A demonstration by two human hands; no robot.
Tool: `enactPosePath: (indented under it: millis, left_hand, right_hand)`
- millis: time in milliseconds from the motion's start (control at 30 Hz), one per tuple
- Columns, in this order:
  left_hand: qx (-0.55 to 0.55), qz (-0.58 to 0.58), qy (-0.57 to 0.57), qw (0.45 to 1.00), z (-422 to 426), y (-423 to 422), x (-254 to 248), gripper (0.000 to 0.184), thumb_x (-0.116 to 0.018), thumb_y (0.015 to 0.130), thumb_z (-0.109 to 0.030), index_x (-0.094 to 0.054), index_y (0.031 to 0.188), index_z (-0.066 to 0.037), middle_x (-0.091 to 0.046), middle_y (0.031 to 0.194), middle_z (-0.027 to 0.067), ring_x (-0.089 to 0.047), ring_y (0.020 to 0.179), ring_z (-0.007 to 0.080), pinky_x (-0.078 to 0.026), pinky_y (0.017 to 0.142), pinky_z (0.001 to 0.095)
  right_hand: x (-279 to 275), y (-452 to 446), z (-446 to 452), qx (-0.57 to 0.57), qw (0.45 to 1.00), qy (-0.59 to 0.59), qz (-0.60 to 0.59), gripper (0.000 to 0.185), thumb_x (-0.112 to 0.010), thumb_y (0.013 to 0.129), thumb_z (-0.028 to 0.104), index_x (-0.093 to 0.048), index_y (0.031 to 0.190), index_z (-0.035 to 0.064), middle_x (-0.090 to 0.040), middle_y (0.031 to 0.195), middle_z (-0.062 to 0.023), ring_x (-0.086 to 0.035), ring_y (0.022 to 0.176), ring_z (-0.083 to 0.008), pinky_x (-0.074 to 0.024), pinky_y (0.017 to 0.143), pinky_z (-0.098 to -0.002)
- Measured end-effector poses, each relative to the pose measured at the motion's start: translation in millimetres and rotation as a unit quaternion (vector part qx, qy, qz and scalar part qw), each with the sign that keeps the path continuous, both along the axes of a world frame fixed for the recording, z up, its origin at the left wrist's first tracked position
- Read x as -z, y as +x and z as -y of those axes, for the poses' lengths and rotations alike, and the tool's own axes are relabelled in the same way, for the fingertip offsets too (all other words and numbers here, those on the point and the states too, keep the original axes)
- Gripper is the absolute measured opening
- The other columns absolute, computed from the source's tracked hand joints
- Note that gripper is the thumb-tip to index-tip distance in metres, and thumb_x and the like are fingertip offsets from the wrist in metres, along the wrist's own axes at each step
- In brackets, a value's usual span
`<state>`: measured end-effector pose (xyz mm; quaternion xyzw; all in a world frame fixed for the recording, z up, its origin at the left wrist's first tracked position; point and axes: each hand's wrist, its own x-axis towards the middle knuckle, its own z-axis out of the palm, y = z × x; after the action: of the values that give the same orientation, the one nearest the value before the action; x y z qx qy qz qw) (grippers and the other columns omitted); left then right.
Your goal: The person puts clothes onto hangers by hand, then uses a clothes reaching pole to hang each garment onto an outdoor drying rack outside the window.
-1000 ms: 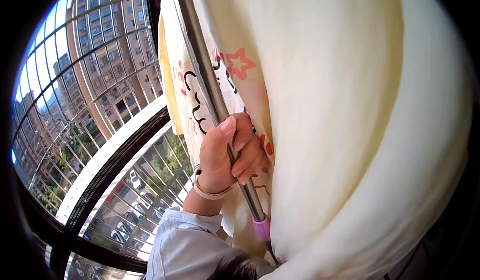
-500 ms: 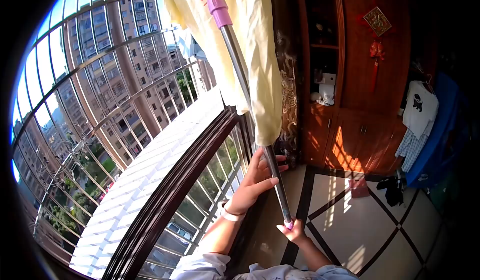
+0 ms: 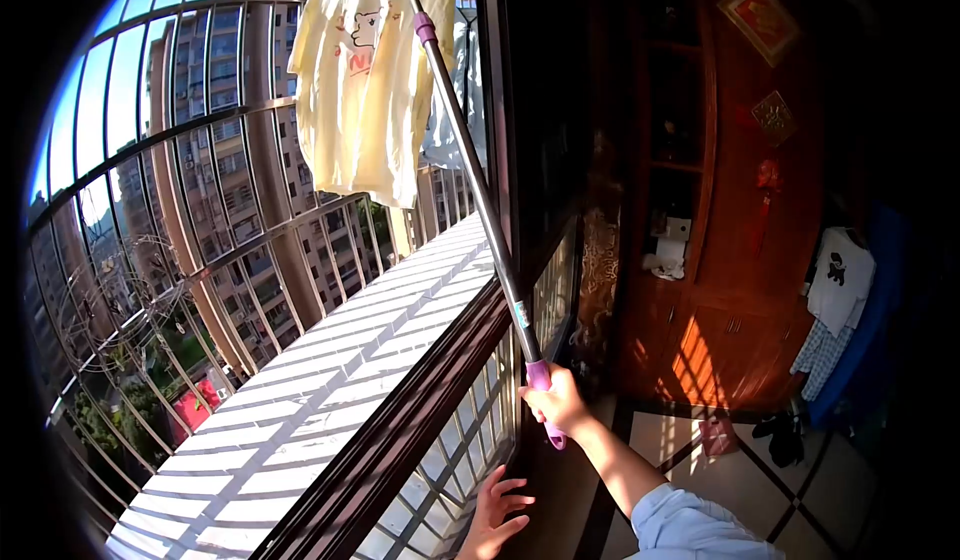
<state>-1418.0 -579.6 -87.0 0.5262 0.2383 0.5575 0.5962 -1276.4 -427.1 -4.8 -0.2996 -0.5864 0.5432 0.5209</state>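
Note:
My right hand (image 3: 555,401) is closed round the purple handle at the lower end of a long metal pole (image 3: 471,157). The pole slants up and left, and its top end is out of view. Behind its upper part, outside the window, hangs a pale yellow shirt (image 3: 375,90) with a printed figure. A light blue garment (image 3: 458,95) hangs just to the right of the shirt. Low in the view, below the handle, my left hand (image 3: 496,516) has its fingers apart and holds nothing.
A dark window frame (image 3: 400,415) and a white ledge (image 3: 290,405) run diagonally, with metal bars (image 3: 210,115) beyond. A wooden cabinet (image 3: 735,310) stands to the right, near a hanging white shirt (image 3: 838,278). A red item (image 3: 717,438) lies on the tiled floor.
The yellow shirt has moved outward, away from me, beyond the window frame. My left hand has let go of the pole and dropped lower. My right hand has risen with the handle.

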Motion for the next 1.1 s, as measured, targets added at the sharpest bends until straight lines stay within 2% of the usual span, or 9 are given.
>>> enactPosePath:
  millis: [100, 200, 233, 333, 533, 667, 700, 833, 1100]
  left_hand:
    - [-0.036, 0.062, -0.039, 0.997, 20, -26, 14, 0.064, -0.057, 0.074, -0.005, -0.027, 0.13, -0.005, -0.046, 0.117, 0.0135, -0.053, 0.097, 0.0232, -0.04, 0.087, 0.0344]
    - [-0.093, 0.093, -0.018, 0.991, 17, -51, 98, 0.062, -0.061, 0.075, -0.014, -0.032, 0.129, -0.006, -0.048, 0.114, 0.0118, -0.055, 0.089, 0.0205, -0.046, 0.079, 0.0334]
    - [-0.089, 0.18, -0.057, 0.978, 9, -56, 127, 0.059, -0.061, 0.075, -0.015, -0.034, 0.127, -0.007, -0.05, 0.113, 0.0114, -0.056, 0.088, 0.0216, -0.049, 0.075, 0.0336]
    - [-0.113, 0.05, -0.025, 0.992, 6, -81, 154, 0.057, -0.061, 0.077, -0.016, -0.035, 0.127, -0.008, -0.049, 0.114, 0.0121, -0.056, 0.088, 0.0233, -0.049, 0.074, 0.0347]
    - [-0.056, 0.086, -0.081, 0.991, 18, -98, 100, 0.059, -0.062, 0.076, -0.022, -0.035, 0.127, -0.011, -0.048, 0.118, 0.0119, -0.054, 0.097, 0.0252, -0.044, 0.083, 0.0393]
    - [-0.02, 0.087, -0.081, 0.993, 21, -94, 83, 0.061, -0.063, 0.076, -0.026, -0.035, 0.128, -0.013, -0.047, 0.12, 0.0112, -0.052, 0.1, 0.0254, -0.041, 0.088, 0.0415]
    - [-0.009, 0.088, -0.077, 0.993, 22, -92, 80, 0.062, -0.063, 0.075, -0.027, -0.034, 0.128, -0.013, -0.047, 0.12, 0.0111, -0.052, 0.101, 0.0255, -0.04, 0.089, 0.0421]
    - [-0.004, 0.081, -0.1, 0.992, 16, -82, 88, 0.058, -0.061, 0.075, -0.023, -0.035, 0.126, -0.01, -0.048, 0.118, 0.0116, -0.052, 0.099, 0.025, -0.04, 0.089, 0.0406]
    - [-0.018, 0.076, -0.125, 0.989, 13, -83, 100, 0.051, -0.057, 0.075, -0.014, -0.038, 0.122, -0.005, -0.049, 0.114, 0.0127, -0.054, 0.097, 0.0239, -0.04, 0.088, 0.0377]
  right_hand:
    - [-9, -8, -23, 0.017, 1.0, 0.0, -0.007, 0.019, -0.058, 0.075, 0.0, -0.04, 0.073, 0.0063, -0.043, 0.053, 0.0006, -0.041, 0.038, -0.0076, -0.0336, 0.034, -0.0227]
    - [-23, -17, -38, 0.051, 0.999, 0.016, 0.001, 0.014, -0.057, 0.073, 0.003, -0.044, 0.075, 0.0051, -0.045, 0.053, -0.0004, -0.042, 0.038, -0.0083, -0.0344, 0.034, -0.0239]
    - [-30, -20, -43, 0.067, 0.997, 0.019, 0.021, 0.014, -0.057, 0.073, 0.003, -0.044, 0.075, 0.0048, -0.044, 0.053, -0.0005, -0.042, 0.038, -0.0084, -0.0344, 0.034, -0.0239]
    - [-49, -20, -58, 0.04, 0.998, 0.028, 0.04, 0.016, -0.057, 0.074, 0.002, -0.042, 0.081, 0.0029, -0.043, 0.053, -0.0009, -0.041, 0.037, -0.0091, -0.0333, 0.033, -0.0241]
    - [-37, -13, -59, 0.091, 0.995, -0.006, 0.048, 0.019, -0.058, 0.076, 0.003, -0.044, 0.089, 0.0017, -0.043, 0.054, -0.0009, -0.039, 0.036, -0.0085, -0.0322, 0.032, -0.0244]
    - [-13, -2, -78, 0.178, 0.978, 0.042, 0.101, 0.019, -0.063, 0.071, 0.008, -0.049, 0.082, 0.0032, -0.047, 0.057, -0.0031, -0.047, 0.044, -0.0128, -0.0397, 0.04, -0.0295]
    - [-13, -1, -80, 0.222, 0.962, 0.04, 0.15, 0.02, -0.064, 0.069, 0.011, -0.051, 0.081, 0.0021, -0.055, 0.063, -0.0107, -0.057, 0.055, -0.0243, -0.0451, 0.051, -0.0356]
    - [-30, 6, -85, 0.368, 0.877, 0.141, 0.275, 0.022, -0.061, 0.07, 0.013, -0.052, 0.085, -0.0001, -0.058, 0.078, -0.0235, -0.055, 0.08, -0.0413, -0.046, 0.067, -0.0425]
    - [-70, 9, -65, 0.436, 0.811, 0.157, 0.357, 0.023, -0.061, 0.072, 0.013, -0.05, 0.087, -0.0007, -0.059, 0.075, -0.0227, -0.057, 0.074, -0.0395, -0.0458, 0.065, -0.0443]
